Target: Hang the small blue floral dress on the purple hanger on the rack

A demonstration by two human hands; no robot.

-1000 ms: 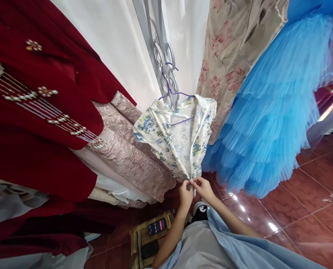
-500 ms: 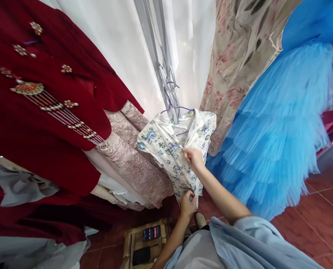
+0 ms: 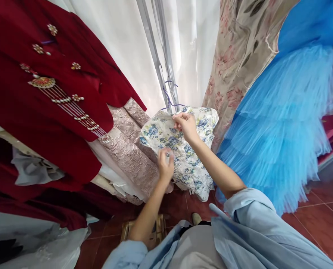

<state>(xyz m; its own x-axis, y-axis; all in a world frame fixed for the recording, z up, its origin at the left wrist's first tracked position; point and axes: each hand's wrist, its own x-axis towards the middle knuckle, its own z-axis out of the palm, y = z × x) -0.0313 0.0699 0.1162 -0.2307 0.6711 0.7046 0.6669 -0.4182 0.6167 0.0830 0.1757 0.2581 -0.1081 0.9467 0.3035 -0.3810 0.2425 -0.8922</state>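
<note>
A white short-sleeved blouse with blue flowers (image 3: 180, 144) hangs in front of me on a thin purple hanger (image 3: 169, 102). At the top of its front, my right hand (image 3: 185, 126) pinches the cloth near the neckline. My left hand (image 3: 165, 166), slightly blurred, is in front of the blouse's left side. Its thumb and fingers are curved apart with no cloth visible between them. The front panels of the blouse meet down the middle, and its hem hangs freely.
Dark red velvet garments (image 3: 79, 93) and a pink brocade garment (image 3: 130, 160) hang at left. On the right are a beige floral garment (image 3: 228, 59) and a blue tiered tulle dress (image 3: 275, 123). A metal stand (image 3: 155, 41) rises behind; a wooden stool (image 3: 158, 228) is below.
My right hand has moved up from mid-front to the neckline. My left hand has let go of the lower edge and risen. The blouse front now lies closed over the hanger.
</note>
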